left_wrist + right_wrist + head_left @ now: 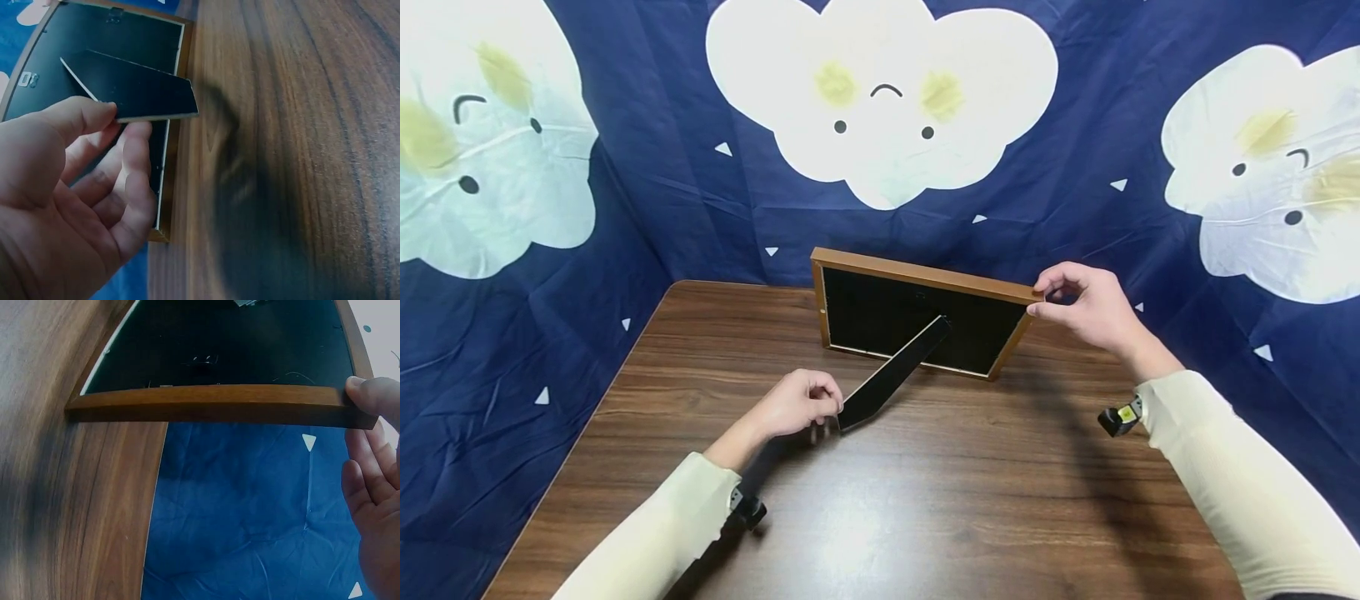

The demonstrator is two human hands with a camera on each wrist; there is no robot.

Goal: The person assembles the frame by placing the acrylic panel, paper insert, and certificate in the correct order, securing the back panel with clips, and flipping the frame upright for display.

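A picture frame point(880, 321) with a brown wooden border and black backing stands on its long edge, its back toward me. Its black easel stand point(891, 375) is swung out from the backing toward the left. My left hand point(797, 404) pinches the stand's free end between thumb and fingers; the left wrist view shows the thumb on the edge of the stand point(137, 90). With thumb and fingers, my right hand point(1086, 304) grips the frame's upper right corner. In the right wrist view the thumb point(365, 390) lies on the wooden border point(219, 403).
The brown wood-grain table point(962, 500) lies under the frame, its back edge just behind it. A dark blue cloth point(647, 167) with white clouds point(880, 75) hangs behind and at both sides. A small black camera is on each wrist.
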